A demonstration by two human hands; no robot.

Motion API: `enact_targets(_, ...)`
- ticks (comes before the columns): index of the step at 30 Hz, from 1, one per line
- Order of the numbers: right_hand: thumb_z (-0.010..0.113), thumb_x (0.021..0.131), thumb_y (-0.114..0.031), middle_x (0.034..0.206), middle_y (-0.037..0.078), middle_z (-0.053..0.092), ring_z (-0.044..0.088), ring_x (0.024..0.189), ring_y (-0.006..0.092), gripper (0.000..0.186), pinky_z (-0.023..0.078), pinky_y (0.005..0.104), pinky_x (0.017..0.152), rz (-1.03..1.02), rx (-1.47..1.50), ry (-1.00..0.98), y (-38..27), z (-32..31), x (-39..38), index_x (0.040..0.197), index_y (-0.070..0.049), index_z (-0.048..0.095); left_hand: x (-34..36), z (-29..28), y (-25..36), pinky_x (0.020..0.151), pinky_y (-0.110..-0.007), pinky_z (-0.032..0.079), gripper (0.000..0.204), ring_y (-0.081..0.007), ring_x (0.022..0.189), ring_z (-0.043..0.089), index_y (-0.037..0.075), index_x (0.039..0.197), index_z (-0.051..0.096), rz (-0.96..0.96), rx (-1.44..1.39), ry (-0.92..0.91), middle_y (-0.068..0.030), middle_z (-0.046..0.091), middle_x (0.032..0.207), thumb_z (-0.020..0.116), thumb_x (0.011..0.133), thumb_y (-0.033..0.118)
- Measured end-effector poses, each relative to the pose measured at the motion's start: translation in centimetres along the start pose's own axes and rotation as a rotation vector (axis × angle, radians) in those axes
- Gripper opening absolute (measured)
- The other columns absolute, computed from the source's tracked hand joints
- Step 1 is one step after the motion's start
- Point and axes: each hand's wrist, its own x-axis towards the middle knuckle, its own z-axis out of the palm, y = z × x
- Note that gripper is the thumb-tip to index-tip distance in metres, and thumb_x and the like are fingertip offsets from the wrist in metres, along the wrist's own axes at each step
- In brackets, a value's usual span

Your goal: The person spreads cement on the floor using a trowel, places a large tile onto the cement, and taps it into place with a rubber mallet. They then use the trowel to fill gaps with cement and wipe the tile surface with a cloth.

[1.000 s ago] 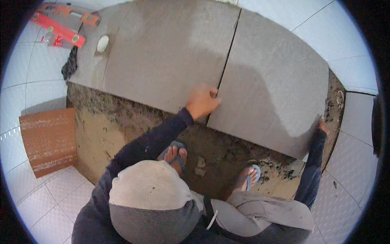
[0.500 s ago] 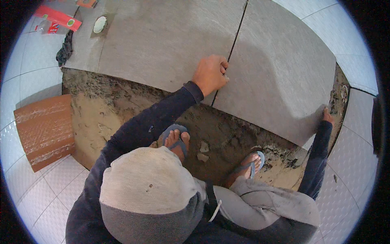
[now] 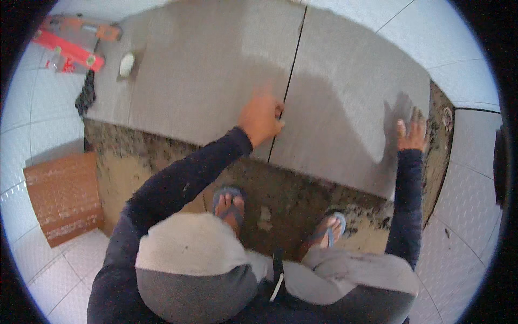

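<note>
Two large grey tiles lie side by side, a left tile (image 3: 199, 81) and a right tile (image 3: 329, 146), with a narrow dark gap between them. My left hand (image 3: 260, 120) is over the left tile's edge at this gap, its fingers curled into a pinch and partly blurred. Whatever the fingertips may hold is too small to make out. Near the outer edge of the right tile, my right hand (image 3: 412, 133) lies flat with its fingers spread.
Muddy mortar (image 3: 189, 156) borders the tiles' near edge, around my sandalled feet. At far left are a red spirit level (image 3: 70, 51), an orange tool (image 3: 108, 32), a dark crumpled rag (image 3: 85, 94) and a white oval object (image 3: 127, 65). A brown ridged sheet (image 3: 63, 197) leans nearer.
My right hand has come from the right tile's outer edge onto its top, fingers now spread. My left hand stays pinched by the gap, slightly nearer me. The whole view has shifted a little.
</note>
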Motion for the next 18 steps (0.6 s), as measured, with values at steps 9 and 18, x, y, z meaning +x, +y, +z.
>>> enact_targets(9,0.053,0.097,-0.040,0.154,0.017,0.039,0.036,0.142,0.0367,0.065,0.029,0.0513,0.115,0.107,0.719,0.377,-3.5,-5.3,16.2,0.151,-0.008,0.036,12.1,1.3,8.9,0.116,-0.051,0.025,0.065,-0.0374,0.139,0.037,0.004,0.143,0.043,0.576,0.299,0.002,-0.0222,0.042,0.147,0.058,0.092,0.041)
enact_targets(18,0.073,0.078,-0.039,0.116,0.024,0.061,0.055,0.111,0.0426,0.048,0.039,0.0615,0.097,0.061,0.376,-0.038,-9.2,1.1,0.5,0.109,-0.003,0.064,13.8,6.6,4.4,0.120,-0.052,0.013,0.077,-0.0348,0.146,0.027,0.005,0.150,0.036,0.628,0.195,0.029,-0.0188,0.035,0.155,0.065,0.086,0.037)
